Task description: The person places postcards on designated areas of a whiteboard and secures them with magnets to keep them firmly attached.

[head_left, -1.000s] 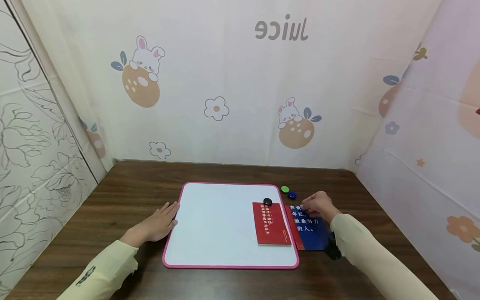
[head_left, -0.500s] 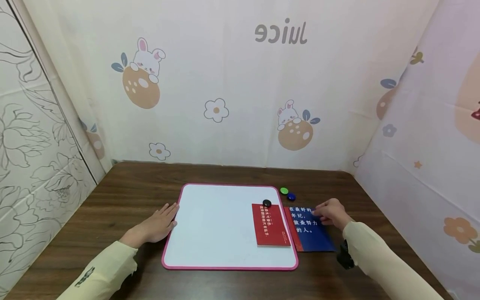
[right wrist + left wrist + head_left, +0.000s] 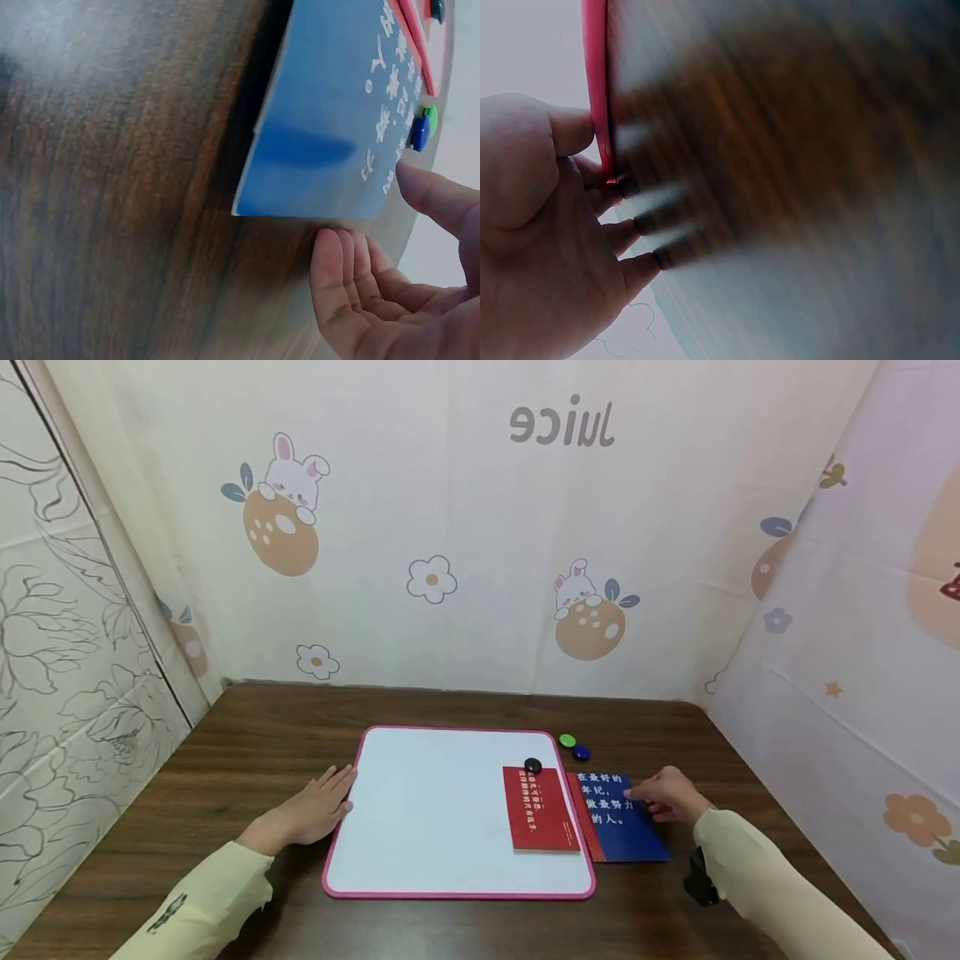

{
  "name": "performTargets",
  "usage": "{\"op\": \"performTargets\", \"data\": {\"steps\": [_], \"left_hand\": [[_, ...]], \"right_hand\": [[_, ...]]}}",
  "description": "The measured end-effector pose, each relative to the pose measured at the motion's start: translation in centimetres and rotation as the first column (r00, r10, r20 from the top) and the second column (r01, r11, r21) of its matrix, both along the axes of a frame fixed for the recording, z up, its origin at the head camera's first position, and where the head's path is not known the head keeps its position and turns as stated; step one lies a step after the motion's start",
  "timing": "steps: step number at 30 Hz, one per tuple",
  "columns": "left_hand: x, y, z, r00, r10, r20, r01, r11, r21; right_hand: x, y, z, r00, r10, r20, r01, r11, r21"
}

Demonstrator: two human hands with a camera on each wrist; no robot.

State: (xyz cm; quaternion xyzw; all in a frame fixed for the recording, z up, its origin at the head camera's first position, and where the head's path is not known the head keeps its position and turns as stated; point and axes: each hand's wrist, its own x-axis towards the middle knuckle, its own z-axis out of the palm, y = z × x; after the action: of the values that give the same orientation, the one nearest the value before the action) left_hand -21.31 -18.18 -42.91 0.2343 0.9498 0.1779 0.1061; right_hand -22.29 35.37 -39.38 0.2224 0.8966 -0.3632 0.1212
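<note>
A whiteboard (image 3: pixel 420 810) with a pink rim lies on the table. My left hand (image 3: pixel 315 810) rests flat at its left edge, thumb and fingertips against the rim in the left wrist view. On the board's right side is a red booklet (image 3: pixel 543 818) with a round black magnet (image 3: pixel 532 765) at its top edge. Just right of the board lies a thin blue booklet (image 3: pixel 633 839) with white lettering and a red strip. My right hand (image 3: pixel 675 797) is at its right edge, thumb raised above the cover and half-bent fingers beside the edge, nothing between them.
Two round magnets, one green (image 3: pixel 567 741) and one blue (image 3: pixel 581 752), lie close together behind the blue booklet. The dark wooden table (image 3: pixel 465 706) ends at a patterned curtain (image 3: pixel 480 527), and curtains also hang at both sides.
My right hand has drawn back to the right, from over the blue booklet's top part to its right edge, uncovering more lettering. My left hand stays in place.
</note>
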Motion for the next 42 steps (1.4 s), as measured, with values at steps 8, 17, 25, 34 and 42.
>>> {"op": "performTargets", "data": {"steps": [8,17,25,34,42], "left_hand": [[0.1,0.1,0.2,1.000,0.004,0.007,-0.004,1.000,0.000],[0.1,0.1,0.4,1.000,0.006,0.001,-0.006,1.000,-0.007],[0.2,0.1,0.4,1.000,0.004,0.000,-0.004,1.000,-0.003],[0.2,0.1,0.4,1.000,0.003,-0.002,-0.003,1.000,0.002],[0.2,0.2,0.4,1.000,0.007,0.005,-0.007,1.000,0.005]], "right_hand": [[0.0,-0.5,-0.5,1.000,0.016,0.007,-0.016,0.998,0.052],[0.2,-1.4,-0.3,1.000,-0.004,0.001,0.004,0.996,0.090],[0.6,-1.8,0.0,1.000,0.023,-0.021,-0.021,0.995,0.096],[0.3,-1.2,-0.2,1.000,0.009,0.008,-0.010,0.997,0.073],[0.0,-0.5,-0.7,0.999,-0.038,0.012,0.038,0.999,0.011]]}}
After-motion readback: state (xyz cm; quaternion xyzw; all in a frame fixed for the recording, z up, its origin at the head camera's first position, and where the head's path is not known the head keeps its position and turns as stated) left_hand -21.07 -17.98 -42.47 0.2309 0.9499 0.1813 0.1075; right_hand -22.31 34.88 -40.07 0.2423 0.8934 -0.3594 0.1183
